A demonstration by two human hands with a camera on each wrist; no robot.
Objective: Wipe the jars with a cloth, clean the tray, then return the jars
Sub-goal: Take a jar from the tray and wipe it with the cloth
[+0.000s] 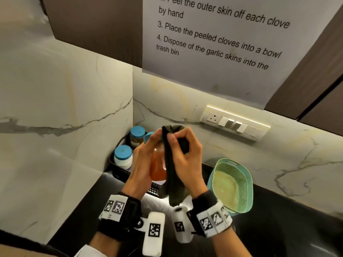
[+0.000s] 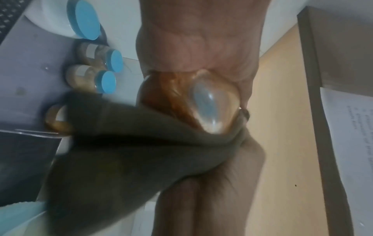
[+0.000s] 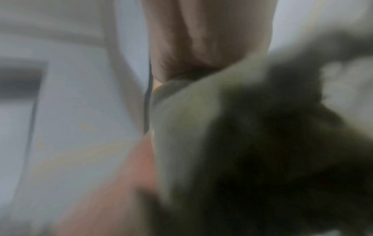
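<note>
Jar [image 1: 157, 164] of orange-brown stuff up off the desk [image 1: 278, 229], gripped in the left hand [image 1: 143, 164], fingers curled round its side. Dark olive cloth [image 1: 174, 175] draped over the jar's top and down its right flank, tail hanging below both wrists. Right hand [image 1: 187, 158] clamped on that cloth, fingers bent tight, pressing it against the glass. From the left wrist view: jar's clear round base [image 2: 210, 103] facing the lens, cloth wrapped under it.

Behind the hands, black tray [image 1: 118, 171] tucked in the corner of the marble wall [image 1: 65, 108]. In it, white-filled jar with blue lid [image 1: 123, 156] nearest, brown-filled jar with blue lid [image 1: 137, 136] further back, another blue lid [image 1: 148, 137] peeking out beside the left fingers.

To the right, teal mesh basket [image 1: 243, 186] on the desk, well apart from the tray. Above, switch panel [image 1: 235, 123] on the wall and printed sheet [image 1: 222, 34] hanging from the cabinet. Right wrist view mostly blur: cloth and skin only.
</note>
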